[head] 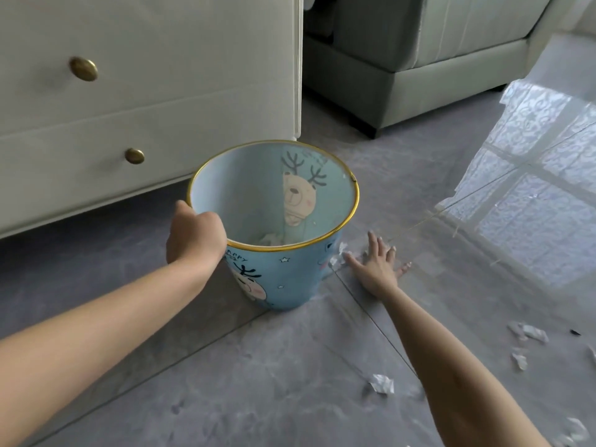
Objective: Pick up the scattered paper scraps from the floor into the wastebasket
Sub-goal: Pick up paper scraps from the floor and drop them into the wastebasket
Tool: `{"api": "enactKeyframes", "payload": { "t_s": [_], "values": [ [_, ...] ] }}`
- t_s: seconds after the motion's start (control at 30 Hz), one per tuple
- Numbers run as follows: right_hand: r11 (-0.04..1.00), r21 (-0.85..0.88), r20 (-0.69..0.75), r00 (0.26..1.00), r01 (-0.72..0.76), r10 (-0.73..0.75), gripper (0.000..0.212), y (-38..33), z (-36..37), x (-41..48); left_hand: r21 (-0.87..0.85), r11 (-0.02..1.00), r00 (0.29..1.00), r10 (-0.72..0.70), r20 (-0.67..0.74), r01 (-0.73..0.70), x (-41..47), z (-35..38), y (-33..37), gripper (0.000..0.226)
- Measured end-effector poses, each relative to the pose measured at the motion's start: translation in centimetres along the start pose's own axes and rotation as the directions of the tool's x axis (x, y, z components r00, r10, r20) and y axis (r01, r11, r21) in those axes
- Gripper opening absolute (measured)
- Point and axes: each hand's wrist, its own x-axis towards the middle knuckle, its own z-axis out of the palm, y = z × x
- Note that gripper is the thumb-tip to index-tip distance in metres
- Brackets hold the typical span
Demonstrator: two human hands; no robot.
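**Here: one hand on the rim, one flat on the floor**

Here the left hand [195, 235] is curled over the near-left edge of the wastebasket [290, 279], fingers hooked inside the rim and knuckles up, gripping it. The right hand [377, 262] lies palm-down on the floor [258, 366] just right of the wastebasket, fingers straight and spread, holding nothing. Its thumb reaches toward a crumpled white scrap [338, 257] that sits against the wastebasket's right wall; whether thumb and paper touch cannot be told.

The wastebasket stands in the middle of the frame. It is a tapering round tub, pale blue, with a thin gold band along the lip and cartoon reindeer and small stars printed on its thin wall. A wad of paper [269, 238] lies at its bottom.

More creased, whitish bits lie well apart from it on the floor: a lone scrap [382, 383] at lower centre beside the right forearm, two pieces [529, 332] at mid-right, and another cluster [574, 430] in the lower right corner. The floor is glossy grey tile with marbled veining and thin joints, mirroring a bright patterned window at the right.

A cream dresser [193, 91] with round brass knobs [83, 69] fills the upper left. A grey-green upholstered sofa [419, 75] occupies the upper right.
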Motion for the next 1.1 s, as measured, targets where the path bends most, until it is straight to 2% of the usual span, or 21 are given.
{"api": "enactKeyframes", "payload": {
  "t_s": [0.1, 0.17, 0.23, 0.3, 0.47, 0.5, 0.57, 0.6, 0.67, 0.7, 0.73, 0.8, 0.9, 0.97, 1.03, 1.07, 1.1],
  "values": [
    [0.97, -0.211, 0.105, 0.99, 0.118, -0.098, 0.078, -1.8, 1.2, 0.8, 0.01, 1.0, 1.0, 0.019, -0.001, -0.019, 0.0, 0.0, -0.1, 0.049],
    [0.936, -0.285, 0.092, 0.978, 0.204, -0.186, 0.066, -2.4, 2.0, 0.9, 0.02, 0.999, 1.0, 0.029, -0.006, -0.029, 0.2, 0.0, 0.0, 0.044],
    [0.924, -0.22, -0.031, 0.944, 0.313, -0.327, 0.049, -2.2, 3.0, 0.6, 0.038, 0.999, 1.0, 0.027, 0.003, -0.027, 0.2, -0.1, 0.1, 0.041],
    [0.918, -0.057, -0.191, 0.898, 0.393, -0.397, 0.036, -1.5, 3.9, 0.0, 0.057, 0.998, 0.999, 0.035, 0.017, -0.036, 0.3, -0.3, 0.2, 0.043],
    [0.901, 0.173, -0.306, 0.891, 0.397, -0.334, 0.037, 0.1, 3.3, -1.4, 0.035, 0.999, 0.999, 0.038, 0.023, -0.039, 0.1, -0.3, 1.0, 0.044],
    [0.893, 0.25, -0.342, 0.897, 0.373, -0.279, 0.034, 0.4, 2.8, -1.7, 0.025, 0.999, 0.999, 0.04, 0.021, -0.04, 0.0, -0.3, 0.9, 0.044],
    [0.865, 0.441, -0.417, 0.908, 0.24, -0.04, 0.03, 0.7, 1.5, -2.2, 0.02, 0.999, 0.999, 0.041, 0.022, -0.041, -0.1, -0.3, 0.9, 0.044],
    [0.804, 0.563, -0.425, 0.902, 0.194, 0.08, 0.027, 0.8, 0.7, -2.3, 0.016, 0.999, 0.999, 0.037, 0.025, -0.038, -0.1, -0.4, 0.8, 0.043],
    [0.6, 0.774, -0.389, 0.899, 0.201, 0.201, 0.023, 0.0, -1.8, -2.5, 0.009, 1.0, 0.999, 0.028, 0.029, -0.029, -0.3, -0.6, 0.9, 0.043],
    [0.549, 0.804, -0.405, 0.886, 0.229, 0.225, 0.024, -0.8, -3.6, -2.7, 0.015, 0.999, 0.999, 0.029, 0.032, -0.029, -0.5, -0.7, 0.9, 0.043],
    [0.566, 0.783, -0.453, 0.861, 0.26, 0.231, 0.028, -1.8, -5.3, -2.7, 0.025, 0.999, 0.999, 0.033, 0.03, -0.034, -0.7, -0.7, 1.0, 0.043],
    [0.619, 0.699, -0.569, 0.803, 0.358, 0.178, 0.038, -4.8, -9.0, -3.7, 0.03, 0.999, 0.999, 0.038, 0.03, -0.039, -0.9, -0.7, 1.1, 0.044],
    [0.549, 0.579, -0.718, 0.696, 0.603, -0.006, 0.041, -10.8, -14.2, -6.9, 0.024, 0.999, 0.998, 0.041, 0.039, -0.042, -1.0, -0.9, 1.0, 0.046],
    [0.476, 0.506, -0.755, 0.636, 0.719, -0.159, 0.037, -14.3, -15.8, -8.5, 0.018, 0.999, 0.998, 0.047, 0.053, -0.048, -1.1, -1.0, 0.9, 0.047],
    [0.455, 0.516, -0.663, 0.674, 0.726, -0.324, 0.027, -17.3, -15.7, -9.5, -0.024, 0.999, 0.995, 0.047, 0.088, -0.045, -1.2, -1.0, 1.0, 0.049],
    [0.525, 0.486, -0.57, 0.709, 0.698, -0.415, 0.022, -18.3, -15.4, -9.6, -0.043, 0.998, 0.992, 0.054, 0.114, -0.05, -1.2, -1.0, 1.1, 0.05],
    [0.647, 0.379, -0.434, 0.745, 0.661, -0.507, 0.026, -18.9, -14.8, -9.6, -0.05, 0.997, 0.988, 0.058, 0.142, -0.051, -1.5, -1.2, 1.2, 0.051]
  ]
}}
